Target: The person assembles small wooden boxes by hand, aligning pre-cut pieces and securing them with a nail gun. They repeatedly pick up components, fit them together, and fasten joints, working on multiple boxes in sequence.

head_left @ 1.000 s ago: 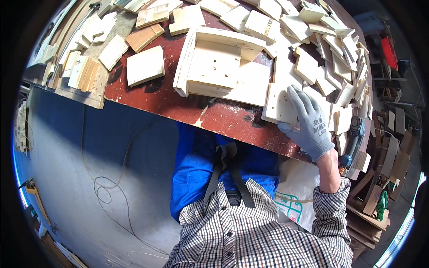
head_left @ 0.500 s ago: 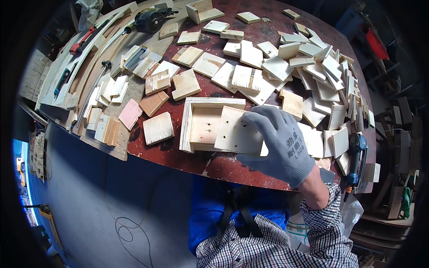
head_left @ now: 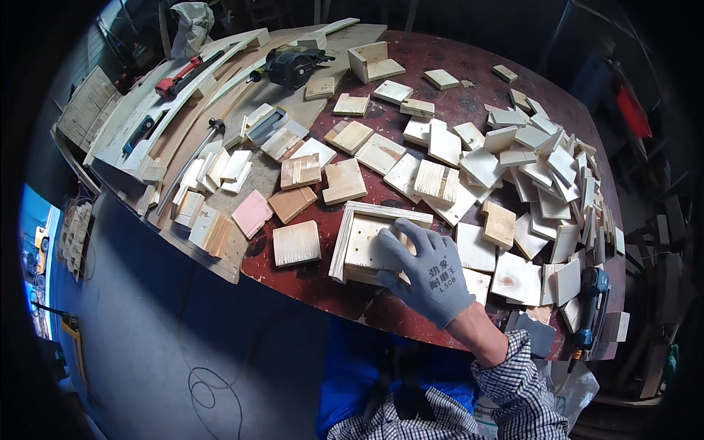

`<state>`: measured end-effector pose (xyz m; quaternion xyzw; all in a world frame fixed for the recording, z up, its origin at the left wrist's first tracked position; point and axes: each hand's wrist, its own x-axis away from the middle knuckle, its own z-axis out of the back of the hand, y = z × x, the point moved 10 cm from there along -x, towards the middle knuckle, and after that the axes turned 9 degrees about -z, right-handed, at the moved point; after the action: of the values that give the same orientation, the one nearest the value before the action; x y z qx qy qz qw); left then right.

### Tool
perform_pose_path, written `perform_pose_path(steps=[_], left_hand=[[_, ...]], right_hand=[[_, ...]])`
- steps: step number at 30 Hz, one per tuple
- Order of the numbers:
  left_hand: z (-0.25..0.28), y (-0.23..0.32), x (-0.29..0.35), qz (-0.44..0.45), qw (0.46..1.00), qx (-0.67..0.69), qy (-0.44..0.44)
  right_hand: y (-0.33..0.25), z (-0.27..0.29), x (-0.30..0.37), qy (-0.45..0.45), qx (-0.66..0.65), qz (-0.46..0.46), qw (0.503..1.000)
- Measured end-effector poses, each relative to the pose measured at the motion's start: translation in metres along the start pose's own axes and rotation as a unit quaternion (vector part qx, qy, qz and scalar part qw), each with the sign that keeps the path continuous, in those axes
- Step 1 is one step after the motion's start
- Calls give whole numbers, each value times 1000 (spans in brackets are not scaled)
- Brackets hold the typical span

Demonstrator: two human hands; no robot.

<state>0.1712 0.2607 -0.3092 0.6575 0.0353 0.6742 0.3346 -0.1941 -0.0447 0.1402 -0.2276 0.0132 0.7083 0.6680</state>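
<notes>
My right hand (head_left: pixel 429 273), in a grey knitted glove, is over a small wooden frame (head_left: pixel 339 243) near the table's front edge. Its fingers and thumb are closed on a square pale board (head_left: pixel 361 243) with several small dark holes. That board lies inside the frame, close to the left wall; my hand covers its right part. A square wood block (head_left: pixel 296 244) lies just left of the frame. My left hand is out of view.
Loose wood pieces (head_left: pixel 516 279) crowd the dark red table (head_left: pixel 396 317), heaped at the right. A blue-black tool (head_left: pixel 591 308) lies at the right edge. On the left stand boards, a hammer (head_left: pixel 215 126), a red tool (head_left: pixel 176 79) and a black power tool (head_left: pixel 290 66).
My right hand has moved the holed board leftward into the frame, against its left side. The whole view has shifted, so the table appears lower and further right.
</notes>
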Motion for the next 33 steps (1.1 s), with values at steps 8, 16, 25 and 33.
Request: perform_pose_path(steps=[8,16,25,33], left_hand=[[53,-34,78,53,974,-216,-49],[116,374,202,-430,842,-211,248],[5,535,113,-644,752,-93,105],[1,528,87,-659,745,-22,103]], right_hand=[[10,6,16,44,-45,-100,993],[21,-24,48,-3,-88,-148,985],[32,-38,52,30,-132,-145,980],[31,-35,57,66,-137,-171,973]])
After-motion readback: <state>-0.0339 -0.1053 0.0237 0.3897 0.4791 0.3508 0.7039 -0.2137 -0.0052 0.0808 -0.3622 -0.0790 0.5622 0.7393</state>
